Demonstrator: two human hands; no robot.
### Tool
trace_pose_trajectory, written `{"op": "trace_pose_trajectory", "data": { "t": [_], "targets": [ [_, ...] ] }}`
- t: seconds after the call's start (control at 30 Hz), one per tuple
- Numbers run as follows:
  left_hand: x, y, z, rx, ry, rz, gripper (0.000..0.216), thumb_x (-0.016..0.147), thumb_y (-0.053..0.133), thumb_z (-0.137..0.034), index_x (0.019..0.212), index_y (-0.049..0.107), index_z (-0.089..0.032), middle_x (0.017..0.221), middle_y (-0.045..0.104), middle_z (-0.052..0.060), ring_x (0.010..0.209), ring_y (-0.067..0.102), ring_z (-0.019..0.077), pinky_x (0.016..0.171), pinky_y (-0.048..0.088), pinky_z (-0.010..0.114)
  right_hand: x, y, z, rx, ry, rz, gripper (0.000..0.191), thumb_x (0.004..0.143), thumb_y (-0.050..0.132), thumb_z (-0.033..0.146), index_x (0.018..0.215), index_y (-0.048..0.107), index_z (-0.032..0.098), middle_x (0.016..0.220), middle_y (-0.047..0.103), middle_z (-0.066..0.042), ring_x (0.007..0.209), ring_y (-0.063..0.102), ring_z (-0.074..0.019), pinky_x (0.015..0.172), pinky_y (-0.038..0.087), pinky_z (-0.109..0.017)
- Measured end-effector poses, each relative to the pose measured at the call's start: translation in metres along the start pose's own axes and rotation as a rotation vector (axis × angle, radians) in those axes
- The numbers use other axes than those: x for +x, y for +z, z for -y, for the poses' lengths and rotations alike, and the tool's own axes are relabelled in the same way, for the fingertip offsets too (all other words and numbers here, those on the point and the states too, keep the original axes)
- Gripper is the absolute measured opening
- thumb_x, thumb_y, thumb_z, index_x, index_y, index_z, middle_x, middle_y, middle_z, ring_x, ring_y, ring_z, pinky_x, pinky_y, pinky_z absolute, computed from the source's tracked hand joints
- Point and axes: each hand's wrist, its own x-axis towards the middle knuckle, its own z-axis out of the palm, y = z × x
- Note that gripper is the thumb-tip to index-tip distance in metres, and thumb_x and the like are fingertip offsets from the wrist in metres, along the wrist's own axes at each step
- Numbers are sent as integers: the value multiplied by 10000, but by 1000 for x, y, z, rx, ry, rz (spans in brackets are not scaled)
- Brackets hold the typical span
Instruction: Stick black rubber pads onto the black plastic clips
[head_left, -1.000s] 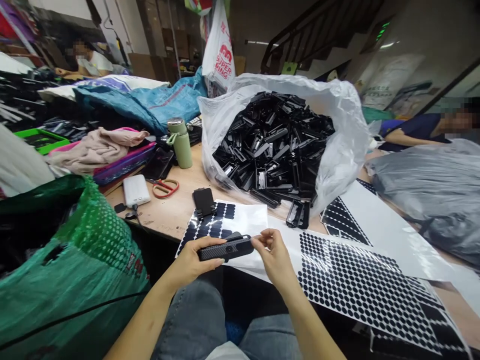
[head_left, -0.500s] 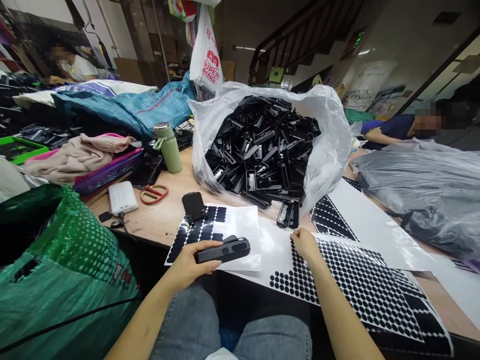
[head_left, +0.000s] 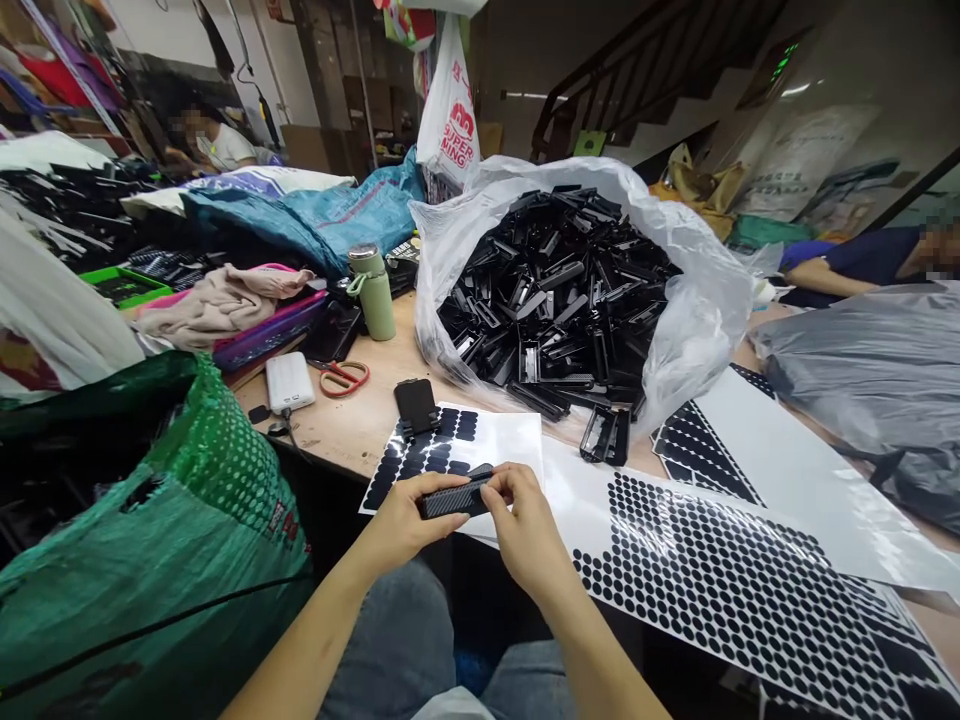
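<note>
Back from the sheet of black dots [head_left: 697, 560], the right hand [head_left: 526, 530] is pinching the right end of the carbon-patterned casing [head_left: 448, 501]; the left hand [head_left: 399, 521] is gripping its other end around the table's [head_left: 341, 432] near edge. Both are now working one piece.

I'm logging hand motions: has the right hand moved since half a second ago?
Yes: judged against the dotted sheet, the right hand has moved left, off its dots, to the black part in the left hand.
</note>
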Motion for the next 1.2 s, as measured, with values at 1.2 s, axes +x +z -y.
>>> {"op": "trace_pose_trajectory", "data": {
  "t": [1.2],
  "targets": [
    [-11,-51,32,-421,-206,-278,510,644,690,-250,1109,534,-112,816,617,33,579,593,119,621,516,297,60,-36,-76,-158,219,-361,442,590,652,505,847,534,165,912,593,-101,800,566,-241,669,432,-329]
  ]
}}
